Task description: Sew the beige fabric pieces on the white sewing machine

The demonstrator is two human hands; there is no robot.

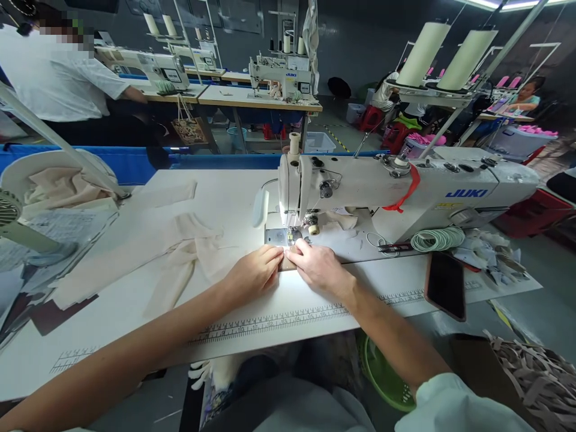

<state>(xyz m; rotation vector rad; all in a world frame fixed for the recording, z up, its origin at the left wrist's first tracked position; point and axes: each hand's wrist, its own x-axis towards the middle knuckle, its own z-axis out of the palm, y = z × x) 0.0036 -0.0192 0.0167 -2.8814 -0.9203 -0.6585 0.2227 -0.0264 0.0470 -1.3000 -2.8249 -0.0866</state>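
Observation:
A white JUKI sewing machine [351,180] stands on the white table [234,192], its lamp lighting the needle area. Just in front of the needle, my left hand [254,273] and my right hand [319,267] meet with their fingertips almost touching. Both pinch a small piece of beige-brown fabric [288,262], one hand on each side, largely covered by the fingers. Left of my hands, thin beige fabric pieces [186,246] lie loosely spread over the table.
At the right are a phone [445,285], a coil of pale green cord [437,239] and scraps. A small fan [27,234], papers [67,240] and a fabric-filled container are at the left. A green basket [387,378] sits below. A person [63,78] works beyond the table.

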